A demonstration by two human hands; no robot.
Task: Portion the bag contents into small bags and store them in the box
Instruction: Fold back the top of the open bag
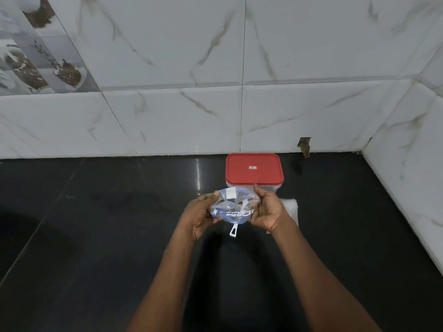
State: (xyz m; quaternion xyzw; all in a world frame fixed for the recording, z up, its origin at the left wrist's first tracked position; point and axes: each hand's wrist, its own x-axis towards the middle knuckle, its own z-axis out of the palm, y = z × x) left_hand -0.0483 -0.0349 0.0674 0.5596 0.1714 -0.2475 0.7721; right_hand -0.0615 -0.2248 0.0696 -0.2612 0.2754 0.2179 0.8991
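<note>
Our left hand [201,213] and right hand [266,209] both grip the bag [231,207] over the desk [96,224], and tearing it open carelessly could scatter its contents.

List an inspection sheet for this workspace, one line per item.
Surface: black glossy counter.
Job's things: bag, clear with blue print, held above the counter; box at the wall, red lid on; small bags stacked flat in front of the box, partly hidden by the right hand.
Clutter: white clip just below the bag; cannot tell whether it hangs or lies on the counter.
Grippers: left hand and right hand each grip a side of the bag.
Cables: nothing seen.
Surroundings: marble-tiled wall with a small hole right of the box; patterned tile at upper left.
</note>
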